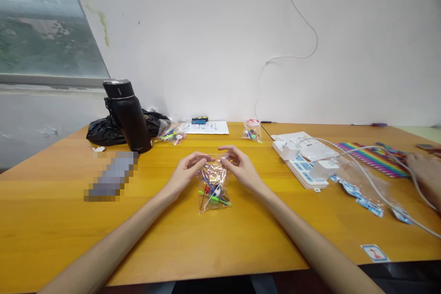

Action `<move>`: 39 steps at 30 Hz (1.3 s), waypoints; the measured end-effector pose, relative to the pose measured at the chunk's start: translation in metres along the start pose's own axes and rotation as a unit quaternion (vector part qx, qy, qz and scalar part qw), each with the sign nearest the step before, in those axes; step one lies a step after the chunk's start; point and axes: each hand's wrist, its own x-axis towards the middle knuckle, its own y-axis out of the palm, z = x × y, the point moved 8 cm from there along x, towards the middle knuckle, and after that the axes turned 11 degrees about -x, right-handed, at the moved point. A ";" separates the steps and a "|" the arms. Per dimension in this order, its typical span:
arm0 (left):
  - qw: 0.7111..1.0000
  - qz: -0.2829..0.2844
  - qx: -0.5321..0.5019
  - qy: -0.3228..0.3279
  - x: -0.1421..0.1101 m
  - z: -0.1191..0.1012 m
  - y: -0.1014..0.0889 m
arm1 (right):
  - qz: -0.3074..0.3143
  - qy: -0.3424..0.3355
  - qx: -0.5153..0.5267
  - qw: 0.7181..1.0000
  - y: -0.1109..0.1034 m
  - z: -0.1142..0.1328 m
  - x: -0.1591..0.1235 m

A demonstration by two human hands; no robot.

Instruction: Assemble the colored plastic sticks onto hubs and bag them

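Note:
A small clear plastic bag (213,188) with several small colourful parts inside lies on the yellow wooden table (55,220) straight ahead of me. My left hand (188,170) pinches the bag's top edge from the left. My right hand (239,165) pinches the same edge from the right. The fingertips of both hands nearly meet over the bag's mouth.
A black flask (128,115) and black bag (103,131) stand back left, near a blurred grey object (112,177). Two more small bags (171,133) (252,131) and a paper sheet (208,127) lie behind. A white power strip (303,161), cables, rainbow strips (374,157) and another person's hand (427,172) are at the right.

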 end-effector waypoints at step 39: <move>0.996 -0.010 -0.021 0.081 0.000 -0.022 -0.007 | 0.084 0.019 -0.019 0.996 0.000 0.000 0.000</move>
